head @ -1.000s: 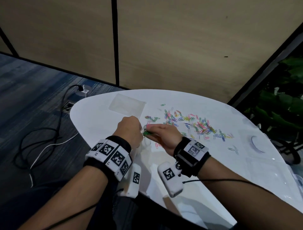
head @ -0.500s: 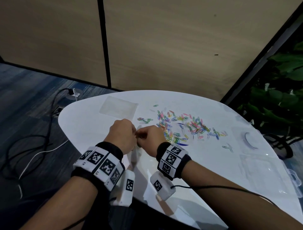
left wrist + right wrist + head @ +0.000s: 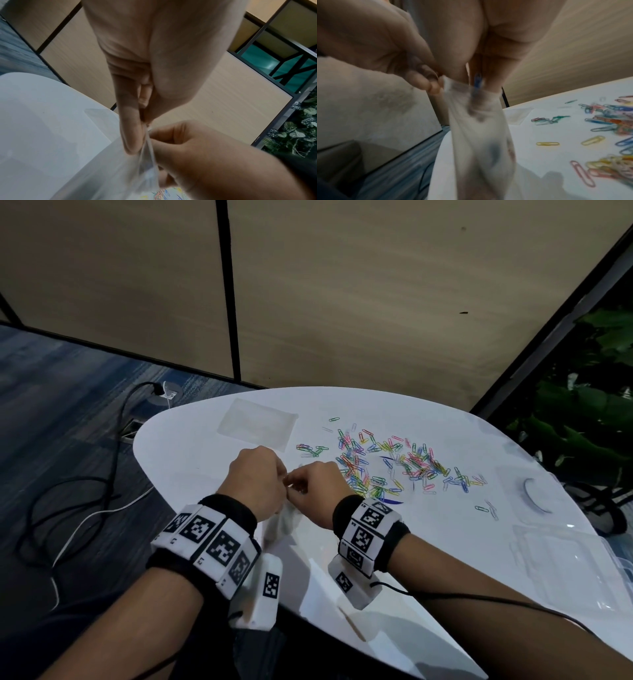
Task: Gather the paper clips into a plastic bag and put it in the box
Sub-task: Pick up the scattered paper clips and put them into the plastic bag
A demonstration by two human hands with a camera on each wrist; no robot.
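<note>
Over the table (image 3: 205, 460) edge, left hand (image 3: 255, 481) pinched the bag (image 3: 286, 523) mouth while right hand (image 3: 317, 491), back from the clips (image 3: 387, 467), fed some in. Most clips still lay loose.

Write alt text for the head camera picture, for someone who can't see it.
Both hands, left hand and right hand, pinch the top of a small clear plastic bag above a white table. Colourful paper clips lie scattered to the right, with a second flat bag behind.
</note>
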